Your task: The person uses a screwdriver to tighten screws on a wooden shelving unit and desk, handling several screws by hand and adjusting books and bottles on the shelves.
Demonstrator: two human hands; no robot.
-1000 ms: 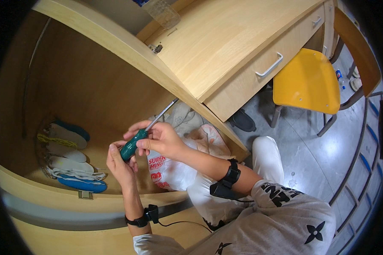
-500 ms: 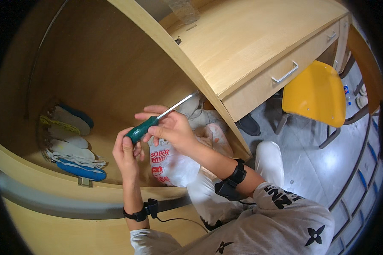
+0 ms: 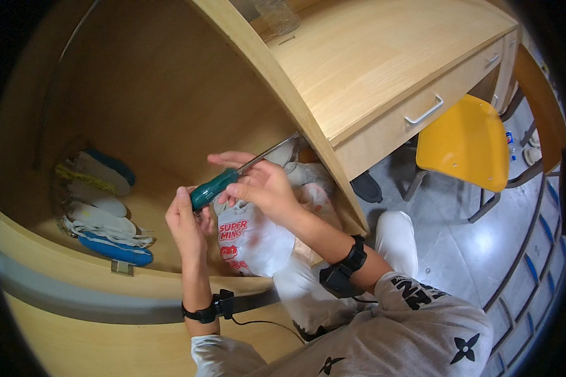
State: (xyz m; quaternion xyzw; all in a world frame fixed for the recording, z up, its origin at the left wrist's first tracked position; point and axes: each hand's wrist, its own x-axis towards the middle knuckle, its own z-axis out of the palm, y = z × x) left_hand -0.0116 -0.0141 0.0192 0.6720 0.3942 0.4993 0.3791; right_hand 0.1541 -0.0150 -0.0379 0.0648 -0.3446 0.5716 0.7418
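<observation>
A screwdriver (image 3: 212, 190) with a green handle and a long metal shaft slants up to the right. Its tip meets the inner face of the wooden side panel (image 3: 277, 94). My left hand (image 3: 187, 231) is closed round the rear end of the handle, thumb on top. Farther forward, my right hand (image 3: 267, 190) grips it where handle and shaft join; its thumb presses the handle and some fingers stretch out behind the shaft. Whatever the tip touches on the panel is too small to make out.
Shoe insoles (image 3: 100, 201) and a blue one (image 3: 116, 248) lie inside the cupboard at left. A white plastic bag (image 3: 251, 245) with red print sits below my hands. Right of the panel are a desk drawer (image 3: 415, 113), a yellow chair (image 3: 462, 147) and a dark shoe (image 3: 366, 187).
The view has shifted slightly. My left fingers have moved a little on the handle, and the handle sits slightly farther right in the picture. The tip stays at the panel.
</observation>
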